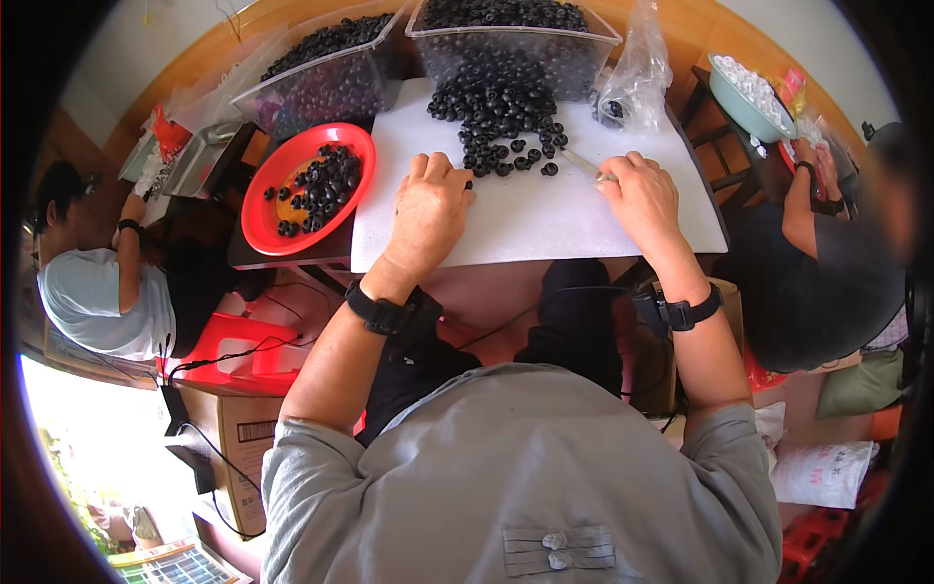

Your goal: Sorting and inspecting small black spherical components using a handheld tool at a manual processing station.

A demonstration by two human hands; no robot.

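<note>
So both hands are down on the white surface (545, 219). Left hand (428, 200) is curled, fingertips touching a small black ring (468, 184); right hand (642, 195) is gripping a thin metal rod (582, 163). Big pile of black rings (501, 122) sits just ahead, between them. Red plate (265, 219) on the left only has a modest batch on it, so I'd guess most of the pile, plus two full clear bins (516, 44), is left.
</note>
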